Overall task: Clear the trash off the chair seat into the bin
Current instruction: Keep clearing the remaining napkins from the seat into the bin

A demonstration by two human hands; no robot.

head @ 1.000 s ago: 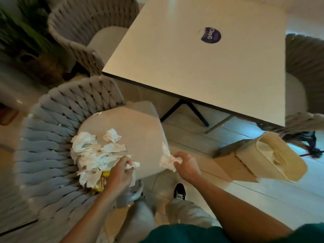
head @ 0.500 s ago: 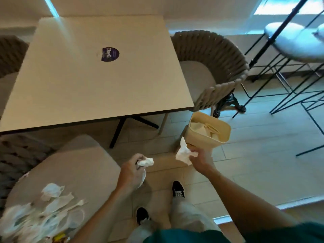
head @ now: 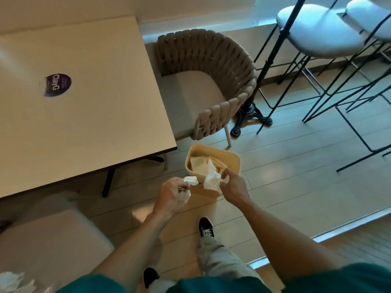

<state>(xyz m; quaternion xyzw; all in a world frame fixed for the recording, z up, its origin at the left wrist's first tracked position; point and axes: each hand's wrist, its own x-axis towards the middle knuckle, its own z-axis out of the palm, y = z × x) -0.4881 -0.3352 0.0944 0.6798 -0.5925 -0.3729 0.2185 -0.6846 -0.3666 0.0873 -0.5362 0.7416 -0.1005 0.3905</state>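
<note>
A beige bin point(head: 231, 157) stands on the floor beside the table corner, with crumpled paper inside. My right hand point(head: 231, 186) is at the bin's near rim, pinching a white tissue point(head: 212, 178) that hangs over the rim. Just left of the bin, my left hand point(head: 173, 195) is closed on a smaller crumpled tissue point(head: 191, 180). The chair seat point(head: 48, 240) lies at the lower left; a bit of the white trash pile point(head: 12, 281) shows at the bottom left corner.
A beige table point(head: 84, 115) with a purple sticker point(head: 57, 85) fills the left. A woven chair point(head: 207, 81) stands behind the bin. Black-legged bar stools point(head: 321, 32) and a pedestal base point(head: 249, 117) are at the right. My feet point(head: 206, 227) are on the wooden floor.
Both hands have carried their tissues from the chair seat rightward to the bin. The view turned right, so the chair's trash pile slid to the bottom left corner.
</note>
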